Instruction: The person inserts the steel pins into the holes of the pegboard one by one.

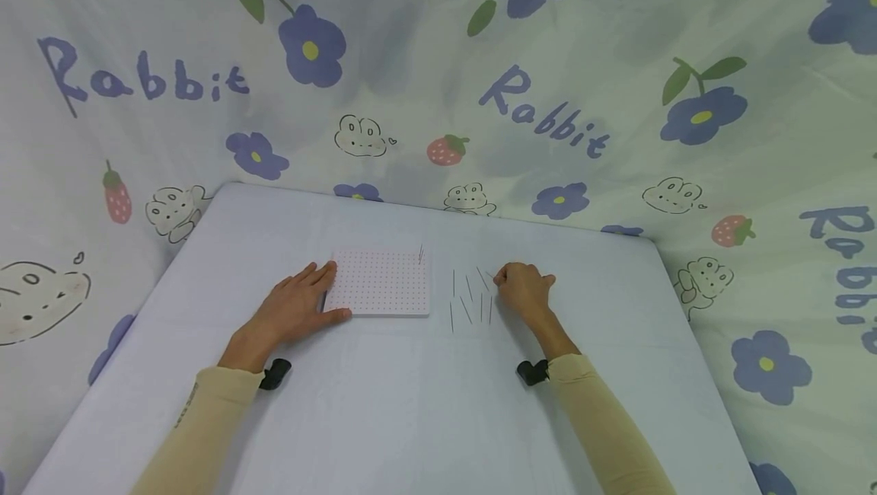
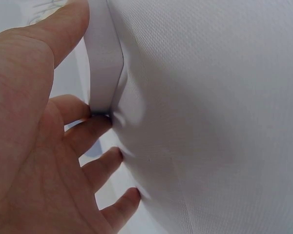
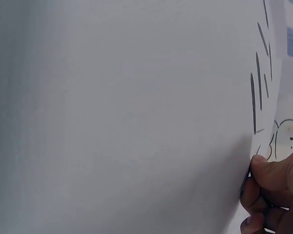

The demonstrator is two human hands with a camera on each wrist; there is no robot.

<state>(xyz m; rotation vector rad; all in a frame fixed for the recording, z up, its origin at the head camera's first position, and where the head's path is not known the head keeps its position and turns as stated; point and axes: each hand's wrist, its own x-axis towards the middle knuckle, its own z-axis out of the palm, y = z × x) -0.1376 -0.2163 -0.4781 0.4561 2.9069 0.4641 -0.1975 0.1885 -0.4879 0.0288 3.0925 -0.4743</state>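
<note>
Where the tan sleeves (image 1: 199, 434) end, a black device (image 1: 532, 373) sits at each wrist. Beyond them, the left hand (image 1: 294, 308) lies spread, thumb and fingertips against the white dotted board (image 1: 380, 282), covering its near left corner. Right of the board, thin dark sticks (image 3: 253, 103) lie on the white table (image 1: 425, 411); the right hand (image 1: 524, 289) pinches what seems to be one more, largely hidden by its fingers. Slim upright pieces (image 1: 421, 253) stand at the board's far right corner. Behind hangs a flowered cloth (image 1: 404, 61).
</note>
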